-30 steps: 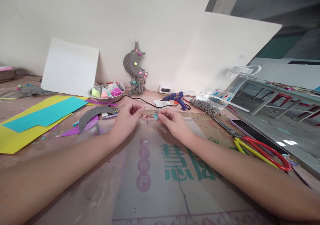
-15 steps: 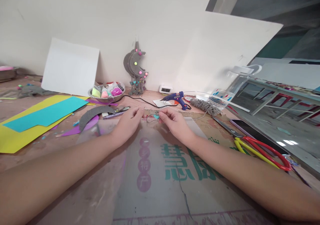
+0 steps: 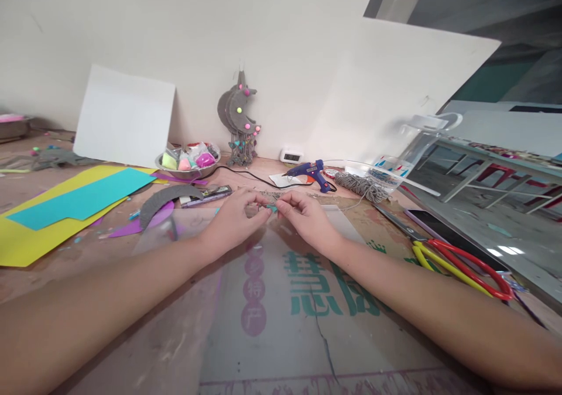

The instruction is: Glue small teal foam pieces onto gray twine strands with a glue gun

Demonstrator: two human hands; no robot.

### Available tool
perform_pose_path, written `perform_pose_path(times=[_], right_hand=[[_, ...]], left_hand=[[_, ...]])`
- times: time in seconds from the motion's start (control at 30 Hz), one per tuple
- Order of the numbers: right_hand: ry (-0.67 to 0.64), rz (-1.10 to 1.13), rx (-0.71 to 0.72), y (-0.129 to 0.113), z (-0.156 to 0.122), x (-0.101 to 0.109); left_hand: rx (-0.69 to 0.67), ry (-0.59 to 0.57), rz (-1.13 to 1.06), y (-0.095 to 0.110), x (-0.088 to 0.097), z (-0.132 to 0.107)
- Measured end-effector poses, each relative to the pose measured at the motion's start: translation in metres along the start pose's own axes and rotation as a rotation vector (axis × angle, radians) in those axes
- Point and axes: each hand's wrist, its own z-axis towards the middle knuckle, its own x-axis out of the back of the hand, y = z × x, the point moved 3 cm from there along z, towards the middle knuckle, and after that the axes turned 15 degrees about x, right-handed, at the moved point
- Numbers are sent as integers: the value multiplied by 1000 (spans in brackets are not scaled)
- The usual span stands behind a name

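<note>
My left hand (image 3: 239, 218) and my right hand (image 3: 307, 218) meet over the far part of a translucent sheet. Between their fingertips is a small turquoise piece (image 3: 272, 208), partly hidden by the fingers. Thumb and forefinger of each hand are closed at it. Thin grey cord appeared beside this piece a moment ago; now the fingers largely cover it. Beneath the hands, the translucent sheet (image 3: 263, 354) lies over printed cardboard (image 3: 377, 225). A blue glue gun (image 3: 314, 171) rests just beyond my right hand.
Scissors (image 3: 461, 260) and a phone (image 3: 456, 234) lie at right, near a grey yarn bundle (image 3: 362, 185) and a clear jug (image 3: 395, 161). At left are turquoise paper (image 3: 88, 199), a grey felt crescent (image 3: 162, 202) and a metal bowl (image 3: 188, 174). A moon ornament (image 3: 235, 111) stands against the wall.
My left hand has moved right and slightly nearer, and its thumb and forefinger have closed at the turquoise piece. My right hand has stayed almost in place.
</note>
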Motion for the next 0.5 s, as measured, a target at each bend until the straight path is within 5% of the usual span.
perform_pose_path(times=[0.5], right_hand=[[-43, -37, 50, -2, -2, -2]], left_hand=[[-14, 16, 27, 1, 1, -1]])
